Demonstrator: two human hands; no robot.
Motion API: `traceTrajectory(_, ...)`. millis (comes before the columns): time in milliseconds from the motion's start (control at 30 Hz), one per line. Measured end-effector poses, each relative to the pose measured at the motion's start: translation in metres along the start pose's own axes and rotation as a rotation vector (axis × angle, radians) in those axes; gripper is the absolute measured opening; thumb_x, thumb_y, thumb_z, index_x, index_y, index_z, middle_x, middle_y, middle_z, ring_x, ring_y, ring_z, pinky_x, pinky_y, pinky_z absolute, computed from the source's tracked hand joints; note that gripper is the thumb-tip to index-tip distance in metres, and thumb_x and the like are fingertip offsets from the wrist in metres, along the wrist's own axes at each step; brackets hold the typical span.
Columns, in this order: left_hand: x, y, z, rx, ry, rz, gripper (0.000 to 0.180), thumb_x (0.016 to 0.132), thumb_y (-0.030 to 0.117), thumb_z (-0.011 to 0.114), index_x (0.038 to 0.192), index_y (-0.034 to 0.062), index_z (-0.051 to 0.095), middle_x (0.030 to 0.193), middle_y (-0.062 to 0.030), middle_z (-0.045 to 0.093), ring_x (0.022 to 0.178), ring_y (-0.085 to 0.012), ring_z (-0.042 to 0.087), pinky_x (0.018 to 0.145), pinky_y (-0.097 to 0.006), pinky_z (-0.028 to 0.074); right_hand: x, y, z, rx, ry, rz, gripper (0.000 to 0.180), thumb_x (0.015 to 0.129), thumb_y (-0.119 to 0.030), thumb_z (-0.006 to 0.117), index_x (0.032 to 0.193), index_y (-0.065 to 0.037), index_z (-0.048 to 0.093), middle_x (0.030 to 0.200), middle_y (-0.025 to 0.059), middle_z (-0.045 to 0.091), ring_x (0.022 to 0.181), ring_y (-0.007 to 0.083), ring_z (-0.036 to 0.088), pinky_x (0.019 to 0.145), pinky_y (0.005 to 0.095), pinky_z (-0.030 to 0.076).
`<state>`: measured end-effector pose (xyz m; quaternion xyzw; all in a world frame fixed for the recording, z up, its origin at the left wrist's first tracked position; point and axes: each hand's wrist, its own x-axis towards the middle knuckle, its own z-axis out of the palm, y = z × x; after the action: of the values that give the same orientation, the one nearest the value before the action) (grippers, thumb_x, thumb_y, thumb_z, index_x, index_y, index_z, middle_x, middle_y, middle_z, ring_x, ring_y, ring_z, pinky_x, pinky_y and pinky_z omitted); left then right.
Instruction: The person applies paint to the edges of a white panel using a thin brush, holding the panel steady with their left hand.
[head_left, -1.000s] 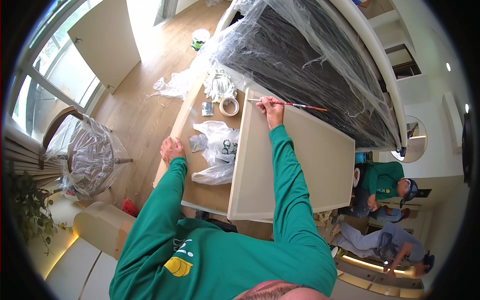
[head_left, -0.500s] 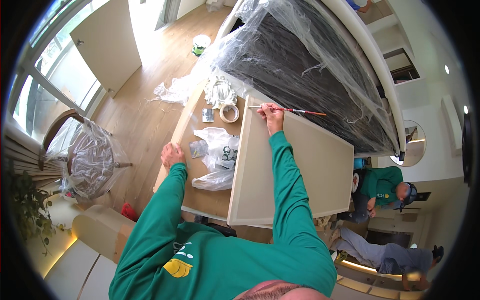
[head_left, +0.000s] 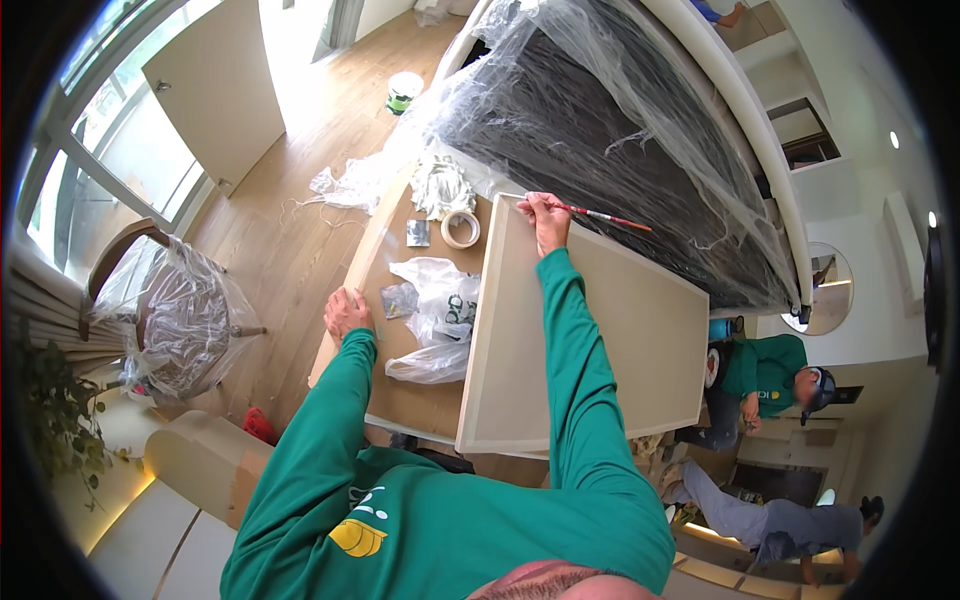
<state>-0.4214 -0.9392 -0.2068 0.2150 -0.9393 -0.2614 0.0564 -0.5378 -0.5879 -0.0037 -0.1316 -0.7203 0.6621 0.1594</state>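
My right hand is closed around a slim paintbrush with a red handle. Its tip is at the far left corner of a beige panel, and the handle points right. The panel, with a paler border, lies over the right part of a brown table. At the table's left edge rests my left hand, empty, its fingers bent a little and apart. Between my hands are a white plastic bag, a small clear packet, a roll of tape, a grey square packet and white gloves.
Clear plastic sheeting covers a large dark surface beyond the panel. A plastic-wrapped chair stands at left, and a paint bucket on the wooden floor farther off. At right, a person in green sits low; another in grey bends over.
My right hand has shifted slightly away from me, taking the brush tip up to the panel's far corner. My left hand stays put. The bending person at right has moved a little.
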Motion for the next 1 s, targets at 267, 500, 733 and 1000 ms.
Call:
traceTrajectory(267,-0.001,0.000,0.001,-0.002,0.029,0.004,0.031,0.095,0.035,0.058,0.111,0.0095,0.064,0.113,-0.0087,0.066,0.108,-0.0283,0.062,0.094,-0.042,0.048,-0.028,-0.001,-0.013,-0.076,-0.073,0.054,0.015,0.092,-0.018,0.072,0.094,-0.003,0.069,0.080,0.0070,0.074,0.066,0.0057,0.059,0.058,0.0206,0.043)
traceTrajectory(500,-0.003,0.003,-0.002,0.019,0.031,0.009,0.031,0.096,0.035,0.056,0.112,0.0100,0.064,0.113,-0.0085,0.066,0.108,-0.0280,0.062,0.094,-0.042,0.048,-0.078,-0.009,-0.021,-0.109,-0.129,0.113,0.015,0.093,-0.018,0.071,0.094,-0.003,0.069,0.079,0.0056,0.074,0.067,0.0050,0.059,0.060,0.0201,0.043)
traceTrajectory(733,-0.002,0.002,-0.001,0.012,0.029,0.013,0.032,0.096,0.036,0.056,0.114,0.0099,0.064,0.114,-0.0082,0.067,0.110,-0.0274,0.062,0.095,-0.041,0.048,-0.123,-0.021,-0.024,-0.173,-0.177,0.135,0.013,0.094,-0.017,0.069,0.092,-0.004,0.070,0.079,0.0043,0.073,0.069,0.0050,0.061,0.062,0.0199,0.044)
traceTrajectory(1000,-0.002,0.000,0.001,0.001,0.042,0.043,0.032,0.096,0.037,0.056,0.114,0.0108,0.064,0.114,-0.0081,0.067,0.108,-0.0277,0.063,0.093,-0.042,0.049,-0.172,-0.030,-0.031,-0.157,-0.222,0.214,0.012,0.095,-0.013,0.068,0.092,-0.002,0.069,0.078,0.0050,0.073,0.071,0.0075,0.065,0.067,0.0205,0.049)
